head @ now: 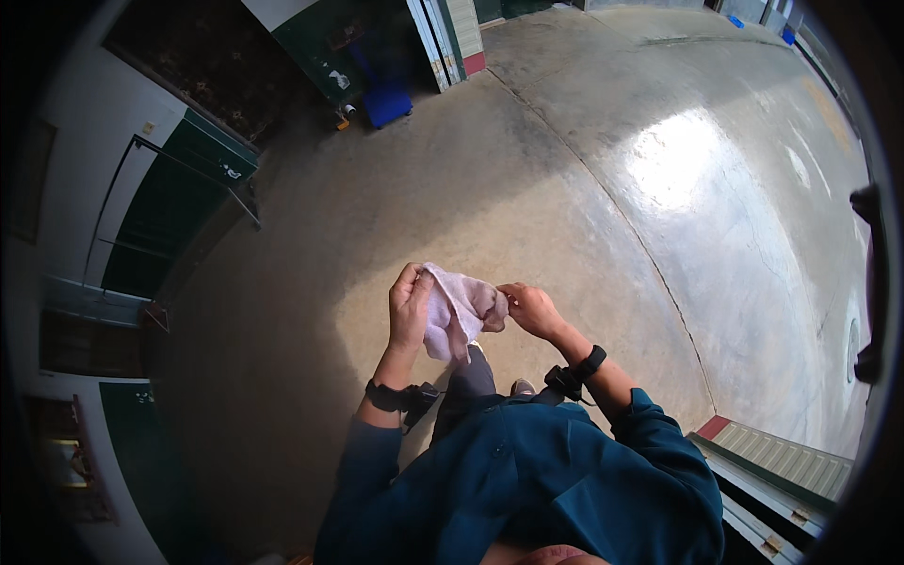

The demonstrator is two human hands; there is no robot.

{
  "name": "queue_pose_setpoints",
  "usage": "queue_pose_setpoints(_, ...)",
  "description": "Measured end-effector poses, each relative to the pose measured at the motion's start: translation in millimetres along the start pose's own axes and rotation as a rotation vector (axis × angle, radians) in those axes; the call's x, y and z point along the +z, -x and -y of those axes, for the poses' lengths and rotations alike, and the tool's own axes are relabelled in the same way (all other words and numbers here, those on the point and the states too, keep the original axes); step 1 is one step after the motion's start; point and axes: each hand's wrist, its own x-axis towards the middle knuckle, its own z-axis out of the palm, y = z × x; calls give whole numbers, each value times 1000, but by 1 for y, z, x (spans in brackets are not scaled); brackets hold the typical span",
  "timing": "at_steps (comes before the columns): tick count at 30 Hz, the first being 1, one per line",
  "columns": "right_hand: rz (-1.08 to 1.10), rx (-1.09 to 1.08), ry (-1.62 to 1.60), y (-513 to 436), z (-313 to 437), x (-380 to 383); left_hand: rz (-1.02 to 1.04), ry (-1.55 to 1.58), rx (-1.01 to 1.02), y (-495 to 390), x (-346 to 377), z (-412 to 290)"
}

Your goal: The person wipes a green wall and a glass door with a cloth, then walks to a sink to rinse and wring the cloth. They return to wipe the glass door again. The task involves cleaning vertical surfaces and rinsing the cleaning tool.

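Observation:
A pale pink cloth (455,307) hangs between my two hands in front of my body, creased and partly folded over. My left hand (409,304) pinches its upper left edge between thumb and fingers. On the other side, the fingertips of my right hand (533,307) grip the cloth's right end, where darker stains show. The lower part of the cloth droops free above my leg. Black straps with small devices are around both wrists.
Beneath me spreads a concrete floor (282,353), with a long crack running through it on the right. A blue platform scale (387,104) stands by the far wall. A metal frame (191,169) leans near the left wall. Folding door panels (784,459) are at the lower right.

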Motion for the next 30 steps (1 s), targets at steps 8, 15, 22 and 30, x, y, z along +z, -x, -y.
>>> queue_pose_setpoints(8,158,-31,-666,-210,18,-46,272,-7,-97,-240,-8,31)
queue_pose_setpoints(15,-192,62,-519,-353,-13,-125,514,-33,-151,-442,34,40)
queue_pose_setpoints(22,-331,27,-613,-511,-89,-229,626,-43,-162,-638,111,69)
queue_pose_setpoints(30,-488,62,-545,-671,-146,-400,554,-446,-111,-858,177,52)
